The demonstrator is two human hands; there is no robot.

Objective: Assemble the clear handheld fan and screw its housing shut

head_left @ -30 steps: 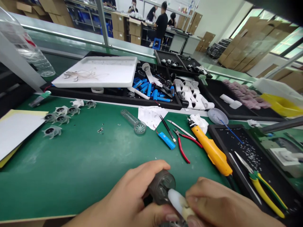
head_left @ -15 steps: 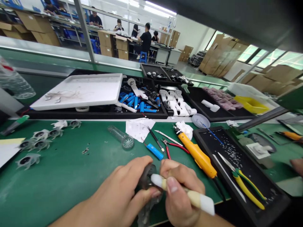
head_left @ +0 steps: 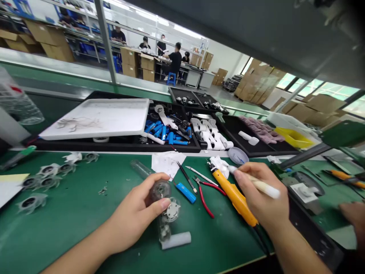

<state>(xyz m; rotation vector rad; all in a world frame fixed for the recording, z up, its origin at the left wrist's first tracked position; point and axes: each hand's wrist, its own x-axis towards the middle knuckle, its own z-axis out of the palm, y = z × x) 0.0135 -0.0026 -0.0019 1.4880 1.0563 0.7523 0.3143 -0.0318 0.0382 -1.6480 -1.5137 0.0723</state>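
Observation:
My left hand (head_left: 137,213) is closed around a clear plastic handheld fan body (head_left: 168,217) with a white handle end, holding it just above the green table (head_left: 80,224). My right hand (head_left: 261,194) is closed on a white pen-like stick (head_left: 264,186), lifted over the yellow electric screwdriver (head_left: 235,196) and pointing toward a small round dish (head_left: 238,155). The two hands are apart. A clear tube (head_left: 139,169) lies just beyond my left hand.
Red-handled pliers (head_left: 203,190), a blue battery (head_left: 185,192), tweezers and a paper lie mid-table. Grey fan blades (head_left: 42,179) sit at the left. Black trays (head_left: 119,142) behind hold a white tray, blue batteries and white parts. Another person's hand (head_left: 355,217) shows at right.
My right hand has pulled the white stick away from the fan body and swung right, over the yellow screwdriver. My left hand has lowered the fan body toward the table. The view has tilted up.

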